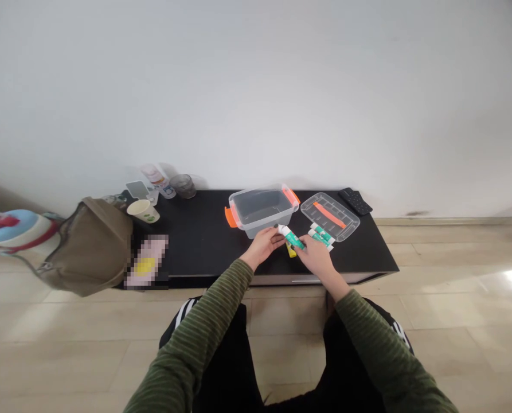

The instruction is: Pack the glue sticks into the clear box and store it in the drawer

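Observation:
In my right hand (318, 256) is a green-and-white glue stick (293, 236), tilted with its white end toward the left. My left hand (263, 245) is closed at that white end, fingertips against it. A small yellow tube (290, 250) lies partly hidden beneath the glue stick. Beside my right hand, several similar green-and-white sticks (322, 233) rest on the black cabinet top, overlapping the lid's near edge. Just behind my hands stands a clear plastic box (262, 215) with orange latches, its top uncovered. Its clear lid (346, 226) with an orange handle lies to the right.
A black keypad-like device (355, 201) sits at the back right of the cabinet (204, 252). At left are a paper cup (143, 211), a dark glass (183, 186), a spray bottle (157, 180), a brown bag (94, 246) and a blurred-out pink packet (150, 258). A wall rises behind.

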A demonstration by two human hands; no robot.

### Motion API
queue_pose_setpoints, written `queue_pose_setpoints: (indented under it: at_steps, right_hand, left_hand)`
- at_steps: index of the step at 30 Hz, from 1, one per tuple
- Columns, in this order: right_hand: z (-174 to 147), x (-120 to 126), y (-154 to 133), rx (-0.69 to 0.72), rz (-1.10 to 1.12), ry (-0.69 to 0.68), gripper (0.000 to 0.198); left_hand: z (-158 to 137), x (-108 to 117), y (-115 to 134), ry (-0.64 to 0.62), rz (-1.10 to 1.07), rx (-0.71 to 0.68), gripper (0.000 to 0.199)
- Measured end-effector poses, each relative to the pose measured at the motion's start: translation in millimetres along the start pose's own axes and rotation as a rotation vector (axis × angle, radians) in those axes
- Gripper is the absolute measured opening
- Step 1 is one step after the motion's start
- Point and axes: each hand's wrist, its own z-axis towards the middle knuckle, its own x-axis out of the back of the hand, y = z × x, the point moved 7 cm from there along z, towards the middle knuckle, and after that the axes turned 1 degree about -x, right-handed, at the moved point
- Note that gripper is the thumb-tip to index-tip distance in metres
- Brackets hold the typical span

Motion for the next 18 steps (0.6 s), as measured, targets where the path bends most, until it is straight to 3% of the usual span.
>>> queue_pose_setpoints:
  at_steps: [8, 18]
  right_hand:
    - [-1.6, 7.3, 5.5, 0.109, 0.040, 0.106, 0.028]
    - [-2.4, 7.7, 4.6, 0.150, 0.127, 0.127, 0.028]
  left_hand:
    - [-9.3, -6.4, 7.3, -0.041, 0.148, -0.107, 0.028]
    - [-8.6, -10.7, 8.9, -0.073, 0.169, -0.138, 0.035]
